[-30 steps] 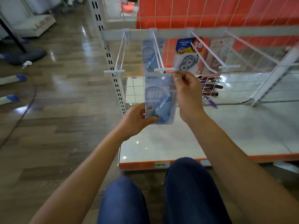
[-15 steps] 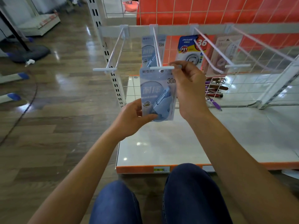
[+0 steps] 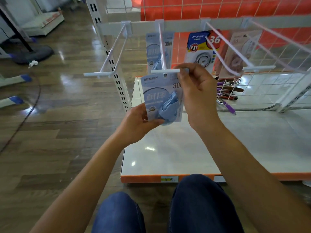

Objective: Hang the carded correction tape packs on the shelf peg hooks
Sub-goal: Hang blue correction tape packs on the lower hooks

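Left hand (image 3: 137, 126) gripping bottom of blue tape pack (image 3: 162, 98) at frame center. Right hand (image 3: 196, 91) pinching pack's top corner, just under peg hook (image 3: 165, 71) tip.

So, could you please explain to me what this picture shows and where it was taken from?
There is no machine here. A person wears a camera on the head, so the one picture looks forward and down at their own arms and knees. The left hand grips the bottom of a blue pack of correction tape, and the right hand pinches its top corner. The card's hole sits just under the front bar of the middle peg hook and is not yet threaded on. A matching pack hangs further back on that hook. A white JINUO pack and a pinkish pack hang on the hooks to the right. Below is the white shelf base, and what look like pens lie further back.
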Motion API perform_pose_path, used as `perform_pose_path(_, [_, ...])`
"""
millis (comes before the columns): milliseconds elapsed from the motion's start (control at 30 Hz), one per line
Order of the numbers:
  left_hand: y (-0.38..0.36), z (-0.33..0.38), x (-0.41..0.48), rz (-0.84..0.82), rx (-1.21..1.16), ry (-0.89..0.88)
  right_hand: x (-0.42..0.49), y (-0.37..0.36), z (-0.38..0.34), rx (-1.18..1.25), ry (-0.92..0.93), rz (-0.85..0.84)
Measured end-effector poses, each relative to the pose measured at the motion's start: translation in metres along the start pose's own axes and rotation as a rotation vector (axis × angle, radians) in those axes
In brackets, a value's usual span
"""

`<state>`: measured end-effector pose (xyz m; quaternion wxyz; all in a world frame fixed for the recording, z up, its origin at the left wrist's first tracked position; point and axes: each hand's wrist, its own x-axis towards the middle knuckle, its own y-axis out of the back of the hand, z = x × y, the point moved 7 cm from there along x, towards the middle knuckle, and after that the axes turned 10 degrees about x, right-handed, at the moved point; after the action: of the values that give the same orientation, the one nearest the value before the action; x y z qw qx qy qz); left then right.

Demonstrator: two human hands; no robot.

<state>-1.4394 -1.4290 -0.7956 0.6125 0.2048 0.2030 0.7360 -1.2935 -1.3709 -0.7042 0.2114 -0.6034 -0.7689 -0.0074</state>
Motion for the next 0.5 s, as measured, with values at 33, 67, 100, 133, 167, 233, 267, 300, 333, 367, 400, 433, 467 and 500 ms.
perform_pose_path(33, [0.0,0.0,0.0,0.003,-0.013,0.0,0.001,0.0,0.0,-0.008,0.003,-0.002])
perform_pose_path(67, [-0.001,0.001,0.0,0.007,-0.023,-0.003,0.001,0.001,0.0,-0.013,0.002,-0.002])
perform_pose_path(100, [-0.001,0.001,0.0,0.007,-0.026,-0.006,0.002,0.002,0.001,-0.012,-0.001,0.001])
perform_pose_path(133, [-0.002,0.001,0.0,0.002,-0.023,-0.01,0.004,0.002,0.001,-0.008,0.0,0.005])
perform_pose_path(167, [-0.003,0.001,0.0,-0.005,-0.029,-0.008,0.005,0.002,0.001,-0.009,0.002,0.007])
perform_pose_path(233, [-0.004,0.002,0.0,-0.019,-0.046,-0.01,0.009,0.002,0.004,-0.02,-0.004,0.013])
perform_pose_path(267, [-0.005,0.001,0.002,-0.024,-0.054,-0.009,0.011,0.002,0.007,-0.027,-0.013,0.017])
perform_pose_path(300, [-0.004,-0.002,0.005,-0.02,-0.074,0.0,0.014,0.001,0.011,-0.037,-0.017,0.023])
perform_pose_path(333, [-0.003,-0.006,0.009,-0.01,-0.097,0.01,0.019,0.001,0.015,-0.053,-0.019,0.027])
perform_pose_path(367, [-0.002,-0.011,0.015,0.002,-0.109,0.019,0.025,0.0,0.019,-0.071,-0.021,0.031])
perform_pose_path(400, [-0.001,-0.014,0.023,0.022,-0.094,0.016,0.032,-0.002,0.023,-0.093,-0.027,0.036])
perform_pose_path(433, [0.002,-0.016,0.032,0.06,-0.051,0.001,0.042,-0.003,0.029,-0.122,-0.034,0.043])
perform_pose_path(467, [0.005,-0.018,0.044,0.11,0.019,-0.015,0.053,-0.004,0.034,-0.149,-0.032,0.055])
perform_pose_path(500, [0.007,-0.019,0.057,0.158,0.095,-0.026,0.065,-0.005,0.039,-0.175,-0.015,0.071])
